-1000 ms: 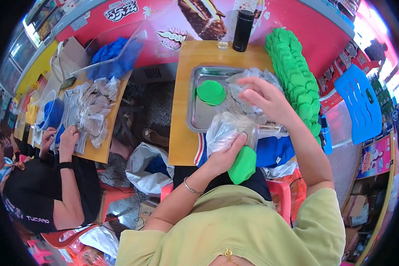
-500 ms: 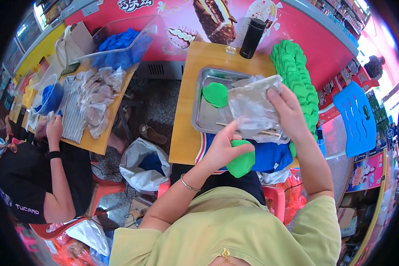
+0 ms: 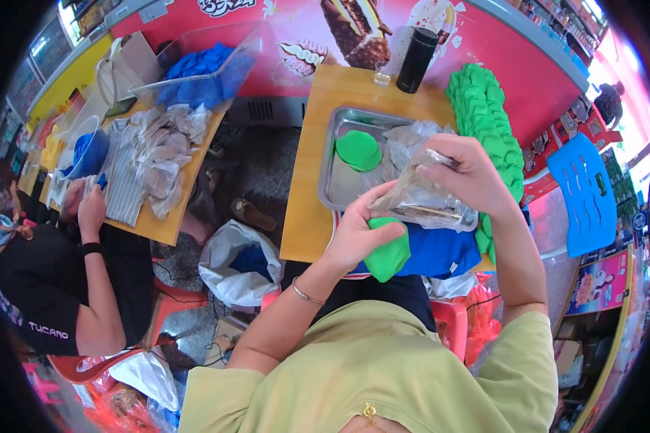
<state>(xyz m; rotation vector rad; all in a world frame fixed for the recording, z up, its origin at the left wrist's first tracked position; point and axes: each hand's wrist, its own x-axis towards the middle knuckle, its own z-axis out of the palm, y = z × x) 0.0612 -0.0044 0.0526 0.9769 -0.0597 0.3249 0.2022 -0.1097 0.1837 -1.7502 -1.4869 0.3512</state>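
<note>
Bags of clear plastic (image 3: 167, 155) lie heaped well to the left of your hands, near a co-worker's hands (image 3: 83, 202). A steel tray (image 3: 341, 186) sits just beyond your hands, with a round green piece (image 3: 358, 150) inside. Your left hand (image 3: 360, 234) clamps a drooping green piece (image 3: 388, 254) under its thumb, while its fingers touch the lower end of a crumpled bag (image 3: 403, 184). Your right hand (image 3: 469, 169) pinches that bag's upper part (whether its mouth is open, you cannot tell). Beyond your right hand stretches a green stack (image 3: 486, 123); farther right stands a blue chair (image 3: 579, 195).
</note>
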